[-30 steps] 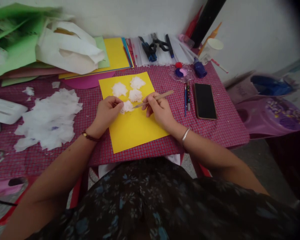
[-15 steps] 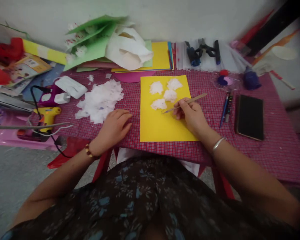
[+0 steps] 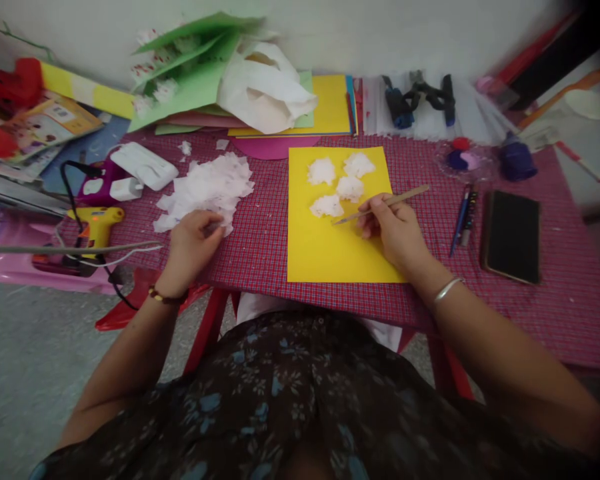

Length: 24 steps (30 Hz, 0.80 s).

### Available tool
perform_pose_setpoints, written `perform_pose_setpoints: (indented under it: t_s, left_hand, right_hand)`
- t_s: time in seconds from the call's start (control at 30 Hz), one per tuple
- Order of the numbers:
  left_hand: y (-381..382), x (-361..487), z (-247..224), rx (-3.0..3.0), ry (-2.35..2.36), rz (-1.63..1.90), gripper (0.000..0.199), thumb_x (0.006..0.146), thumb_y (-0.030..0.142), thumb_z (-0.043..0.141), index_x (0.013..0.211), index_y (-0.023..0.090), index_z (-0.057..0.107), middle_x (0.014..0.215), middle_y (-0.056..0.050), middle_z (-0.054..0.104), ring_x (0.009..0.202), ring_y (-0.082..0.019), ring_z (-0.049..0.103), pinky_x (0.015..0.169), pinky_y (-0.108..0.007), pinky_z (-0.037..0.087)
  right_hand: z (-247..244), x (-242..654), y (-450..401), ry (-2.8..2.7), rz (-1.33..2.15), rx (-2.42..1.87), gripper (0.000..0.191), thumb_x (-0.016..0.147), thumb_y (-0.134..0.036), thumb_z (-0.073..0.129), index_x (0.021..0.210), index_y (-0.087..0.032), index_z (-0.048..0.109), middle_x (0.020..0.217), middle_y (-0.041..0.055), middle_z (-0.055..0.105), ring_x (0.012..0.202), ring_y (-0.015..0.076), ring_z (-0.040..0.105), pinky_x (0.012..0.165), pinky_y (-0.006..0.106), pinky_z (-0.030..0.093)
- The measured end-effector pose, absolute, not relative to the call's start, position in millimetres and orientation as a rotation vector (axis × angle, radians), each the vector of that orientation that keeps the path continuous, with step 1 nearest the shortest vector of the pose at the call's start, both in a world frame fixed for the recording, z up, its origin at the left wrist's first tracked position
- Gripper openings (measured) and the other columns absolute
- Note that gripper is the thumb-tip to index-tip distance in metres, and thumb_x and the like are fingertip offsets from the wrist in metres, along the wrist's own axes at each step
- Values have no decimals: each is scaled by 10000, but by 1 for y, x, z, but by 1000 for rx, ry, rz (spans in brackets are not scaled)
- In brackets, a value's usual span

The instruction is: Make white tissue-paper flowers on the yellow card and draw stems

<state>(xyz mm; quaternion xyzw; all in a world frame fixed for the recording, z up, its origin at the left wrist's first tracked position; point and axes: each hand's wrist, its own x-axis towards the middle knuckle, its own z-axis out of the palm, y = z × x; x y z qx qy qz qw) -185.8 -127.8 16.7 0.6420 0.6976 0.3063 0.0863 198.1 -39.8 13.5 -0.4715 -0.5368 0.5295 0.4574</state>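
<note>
My right hand (image 3: 393,230) pinches a thin wooden stick (image 3: 413,193) with a tapered tip. The tip points down at the yellow sheet (image 3: 330,257), just below a tuft of white paper (image 3: 327,206). Several such crumpled white tufts are grouped on the sheet's upper half. Over on the left, my left hand (image 3: 195,243) is at the near edge of a pile of white paper pieces (image 3: 210,183). Its fingers are curled, with a gap showing between thumb and forefinger; I make out no piece held there.
A yellow glue gun (image 3: 100,223) and white adapter (image 3: 143,167) lie left of the pile. Green paper (image 3: 190,93) and a crumpled white sheet (image 3: 270,90) are at the back. Pens (image 3: 463,220), a black notebook (image 3: 513,237) and black clamps (image 3: 420,103) sit on the right.
My left hand has moved left from the tablecloth beside the yellow sheet to the paper pile, its fingers curling. The right hand keeps the stick at nearly the same spot over the sheet.
</note>
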Motion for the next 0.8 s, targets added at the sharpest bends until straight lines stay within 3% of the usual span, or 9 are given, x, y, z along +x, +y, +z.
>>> perform_pose_setpoints:
  t_s: [0.13,0.33,0.43,0.53,0.67,0.8]
  left_hand:
    - [-124,-186,18,1701,2080,1131,182,883,395,692,839,225,741,848,-27,757,826,-226,705,753,-396,569]
    - [-121,-163,60,1740,1961,1298,191,884,402,746,883,211,739,1024,-52,777,869,-179,679,689,-317,516]
    - [-101,-132,86,1688,1661,1233,111,882,282,767,866,187,711,737,9,690,638,-116,556,573,-280,428]
    - [-62,-93,97,1637,1422,1145,110,890,181,769,866,178,662,662,42,640,566,-79,516,532,-240,404]
    - [-12,-49,83,1396,1312,1016,179,973,118,714,875,187,581,704,68,625,593,-50,554,576,-193,458]
    - [4,-41,52,1190,1269,946,178,940,110,715,931,218,574,677,92,594,573,-50,537,531,-162,434]
  right_hand:
    - [12,199,-37,-1313,1325,-1154,419,896,-670,755,799,-275,650,655,15,657,481,129,520,484,321,406]
    - [9,199,-36,-1297,1331,-1124,348,963,-575,728,805,-272,664,670,20,675,488,130,531,488,314,424]
    - [12,195,-38,-1279,1313,-1121,355,990,-552,704,811,-252,641,633,-13,652,482,115,510,479,280,415]
    - [16,193,-38,-1278,1322,-1129,327,1049,-434,667,793,-240,603,605,-36,627,487,98,496,495,247,430]
    - [21,194,-40,-1365,1389,-1125,293,1077,-240,636,786,-215,613,670,-15,675,551,88,556,584,233,494]
    - [24,192,-42,-1408,1432,-1102,232,1058,-211,668,828,-204,642,756,0,719,632,93,613,642,232,541]
